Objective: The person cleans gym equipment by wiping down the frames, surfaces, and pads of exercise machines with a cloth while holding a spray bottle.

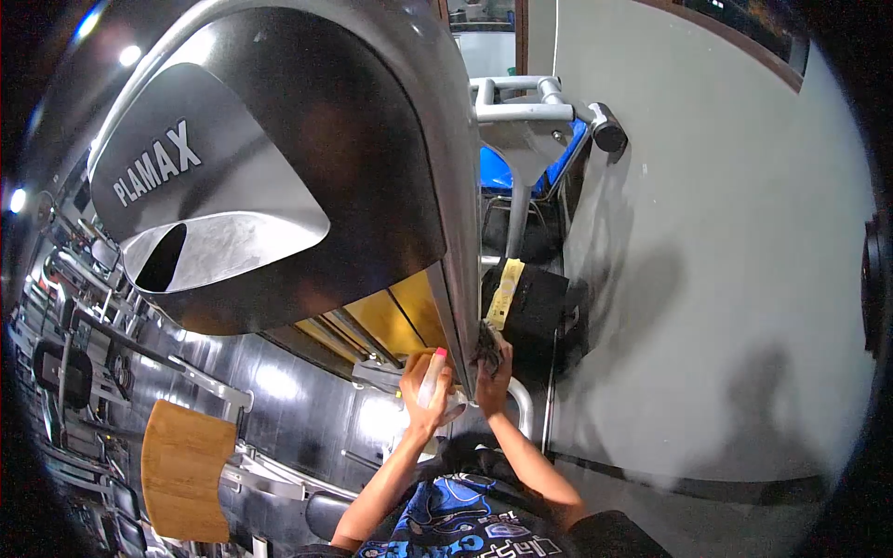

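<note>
My left hand [416, 398] is wrapped around a whitish, translucent spray bottle [432, 383] with a pinkish-red tip at its top. Close by, my right hand [494, 379] grips a dark grey cloth [486, 350] and presses it against the side of a silver upright post [455, 321]. That post belongs to a tall gym machine with a black cover [307, 112] lettered PLAMAX. Behind my left hand, yellow panels [395, 316] and dark rods show under the cover. Fingers of the right hand are partly hidden by the cloth.
To the right stands a grey wall [726, 186]. A silver-framed machine [526, 113] with blue parts and a black box-like part [535, 307] bearing a yellow label is beyond the post. At lower left lies a wooden board [186, 470], with several gym machines behind it.
</note>
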### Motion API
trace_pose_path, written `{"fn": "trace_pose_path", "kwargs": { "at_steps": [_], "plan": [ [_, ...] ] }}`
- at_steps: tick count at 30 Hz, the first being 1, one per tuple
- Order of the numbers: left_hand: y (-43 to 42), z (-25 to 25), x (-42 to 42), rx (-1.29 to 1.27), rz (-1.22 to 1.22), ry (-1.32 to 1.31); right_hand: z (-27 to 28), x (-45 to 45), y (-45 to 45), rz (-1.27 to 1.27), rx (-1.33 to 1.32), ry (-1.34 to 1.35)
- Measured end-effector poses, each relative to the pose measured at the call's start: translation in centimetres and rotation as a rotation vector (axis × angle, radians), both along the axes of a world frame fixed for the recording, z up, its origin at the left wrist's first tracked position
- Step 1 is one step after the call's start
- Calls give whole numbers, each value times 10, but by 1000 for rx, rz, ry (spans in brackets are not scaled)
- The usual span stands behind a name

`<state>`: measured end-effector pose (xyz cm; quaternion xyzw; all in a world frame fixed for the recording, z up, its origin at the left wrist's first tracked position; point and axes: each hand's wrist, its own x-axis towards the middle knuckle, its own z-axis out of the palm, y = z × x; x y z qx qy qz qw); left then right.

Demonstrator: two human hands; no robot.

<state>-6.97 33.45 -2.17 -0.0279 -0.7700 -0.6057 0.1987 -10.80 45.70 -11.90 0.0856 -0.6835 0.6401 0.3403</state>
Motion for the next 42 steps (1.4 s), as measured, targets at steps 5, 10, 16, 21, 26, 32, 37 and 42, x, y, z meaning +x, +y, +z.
{"fn": "trace_pose_path", "kwargs": {
  "at_steps": [5,10,16,21,26,32,37,42],
  "plan": [
    [1,17,0,-41,-35,-27,-27,-22,16,175,-312,-618],
    [1,2,2,-20,-70,-40,63,-24,-3,-39,-151,-152],
    [-1,-8,-2,6,-70,-121,-6,9,-11,-75,-19,-135],
    [1,-14,-3,35,-62,0,-77,-22,14,81,-186,-642],
    [-1,-16,-1,186,-78,-137,47,-15,11,86,-104,-233],
    [-10,-36,-1,59,-119,-114,-27,11,2,61,20,-340],
    [-2,-42,4,173,-85,-238,-191,-28,26,316,-135,-722],
    [0,-57,8,83,-94,-241,-56,-46,32,236,-111,-650]
  ]
}}
